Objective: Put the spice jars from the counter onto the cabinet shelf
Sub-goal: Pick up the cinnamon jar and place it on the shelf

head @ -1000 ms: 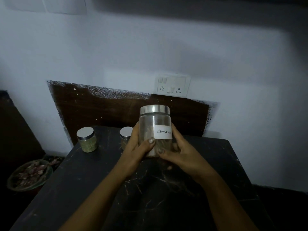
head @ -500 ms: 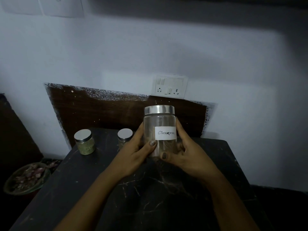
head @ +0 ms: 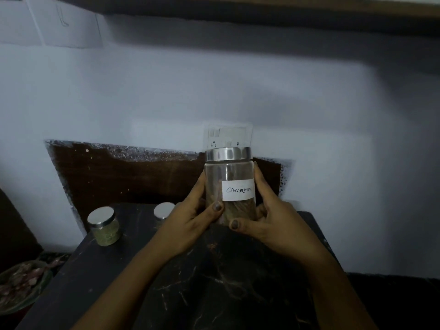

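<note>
Both hands share the cinnamon jar [head: 229, 186], and the two-sided hold looks chosen for safety: smooth glass with a heavy-looking steel lid [head: 228, 154] is easier to steady from both flanks than from one. The left hand [head: 190, 220] curls round the jar's left side with its thumb laid across the lower front, and the right hand [head: 273, 222] wraps the right side, fingers reaching up the wall and thumb tucked under near the base, so the weight seems to rest partly on that thumb. The jar is held clear above the dark marble counter [head: 214, 294], in front of the wall socket [head: 228, 136], well below the dark wooden edge [head: 262, 8] along the top of the view (probably the cabinet, though no shelf surface shows). Its long axis stands close to vertical, lid up and base down, and the handwritten label [head: 238, 189] faces the camera, turned a little to the right. Keeping it upright likely suits setting it down flat on a shelf. Two smaller jars wait at the counter's back: a green-filled jar [head: 104, 228] near the left corner and a second jar [head: 163, 210] just beside the left hand, mostly hidden behind it.
</note>
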Motion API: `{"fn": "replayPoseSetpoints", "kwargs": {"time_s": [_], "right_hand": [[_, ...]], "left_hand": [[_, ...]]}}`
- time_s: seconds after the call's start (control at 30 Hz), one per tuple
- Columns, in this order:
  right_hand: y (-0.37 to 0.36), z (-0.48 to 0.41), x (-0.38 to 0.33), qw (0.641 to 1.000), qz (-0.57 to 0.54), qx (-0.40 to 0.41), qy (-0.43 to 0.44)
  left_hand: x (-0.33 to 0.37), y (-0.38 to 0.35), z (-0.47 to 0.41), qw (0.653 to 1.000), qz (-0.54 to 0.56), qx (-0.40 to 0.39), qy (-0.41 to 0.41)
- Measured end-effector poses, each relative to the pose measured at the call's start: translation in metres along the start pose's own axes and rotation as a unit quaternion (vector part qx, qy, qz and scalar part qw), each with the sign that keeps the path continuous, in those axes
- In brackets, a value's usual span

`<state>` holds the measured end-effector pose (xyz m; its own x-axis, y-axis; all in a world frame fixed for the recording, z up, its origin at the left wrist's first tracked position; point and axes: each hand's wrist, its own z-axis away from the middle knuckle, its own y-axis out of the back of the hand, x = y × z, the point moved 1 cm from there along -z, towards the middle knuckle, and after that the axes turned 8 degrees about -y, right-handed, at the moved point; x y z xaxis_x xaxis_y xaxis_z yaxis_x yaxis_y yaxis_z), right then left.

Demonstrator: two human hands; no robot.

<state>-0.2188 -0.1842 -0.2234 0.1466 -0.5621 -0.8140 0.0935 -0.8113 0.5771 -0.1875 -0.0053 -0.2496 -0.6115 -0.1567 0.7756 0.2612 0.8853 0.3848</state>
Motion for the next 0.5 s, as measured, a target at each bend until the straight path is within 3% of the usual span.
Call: {"fn": "replayPoseSetpoints", "kwargs": {"time_s": [0.5], "right_hand": [[0.142, -0.044, -0.075, 0.967, 0.127, 0.197, 0.097]], "left_hand": [[0.100, 0.008, -0.162, 0.973, -0.171, 0.044, -0.152]]}}
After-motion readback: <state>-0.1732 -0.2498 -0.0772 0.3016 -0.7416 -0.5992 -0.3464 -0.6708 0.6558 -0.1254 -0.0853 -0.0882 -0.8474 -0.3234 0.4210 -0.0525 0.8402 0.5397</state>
